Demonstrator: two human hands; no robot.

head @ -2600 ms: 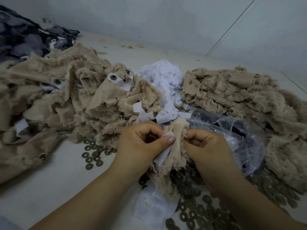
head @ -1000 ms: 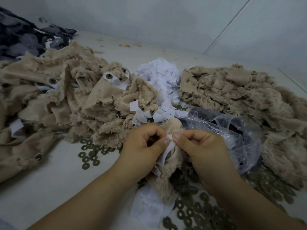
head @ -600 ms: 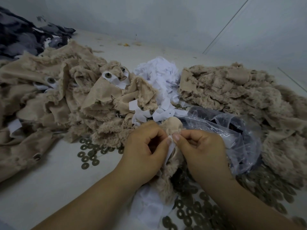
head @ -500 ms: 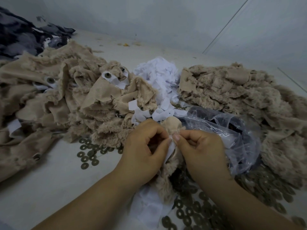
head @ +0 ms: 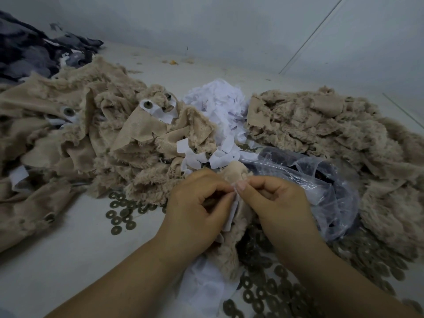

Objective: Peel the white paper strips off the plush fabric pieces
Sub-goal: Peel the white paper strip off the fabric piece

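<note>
Since a second ago our left hand (head: 195, 207) and right hand (head: 273, 203) have closed together, both pinching the strip (head: 232, 212) on the plush piece (head: 231, 244) held between them. Strip not yet off; the peel looks under way.

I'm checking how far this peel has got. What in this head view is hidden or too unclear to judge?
- Where the paper strip meets the plush piece: hidden by the left hand and right hand.
- Contents of the plastic bag: dark, blurred behind crinkled film.
- Right fabric pile: cut off by the frame edge.
</note>
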